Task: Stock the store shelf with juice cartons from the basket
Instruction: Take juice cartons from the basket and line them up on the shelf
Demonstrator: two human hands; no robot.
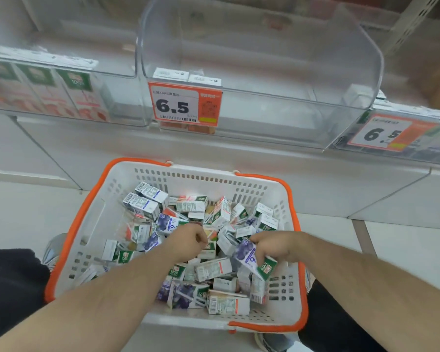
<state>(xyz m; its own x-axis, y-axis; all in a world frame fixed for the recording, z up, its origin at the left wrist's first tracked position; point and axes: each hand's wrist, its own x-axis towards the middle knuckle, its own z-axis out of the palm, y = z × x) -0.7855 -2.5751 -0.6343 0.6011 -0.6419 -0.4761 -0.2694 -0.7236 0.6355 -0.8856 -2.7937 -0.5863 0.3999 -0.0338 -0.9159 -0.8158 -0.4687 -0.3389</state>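
1. The right hand [274, 246] grips a purple carton [249, 257] in the basket [92, 224]; I'd lift it straight up so the loose cartons beside it don't snag.
2. The left hand [187, 241] is curled among the pile; whether it holds anything I cannot tell.
3. The basket holds many jumbled cartons.
4. The clear bin [264, 72] above, behind a 6.5 tag [173, 105], looks nearly empty.

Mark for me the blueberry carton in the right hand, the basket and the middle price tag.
blueberry carton [247, 255]: head view, purple printed face.
basket [241, 320]: head view, white near wall.
middle price tag [174, 105]: head view, white panel reading 6.5.
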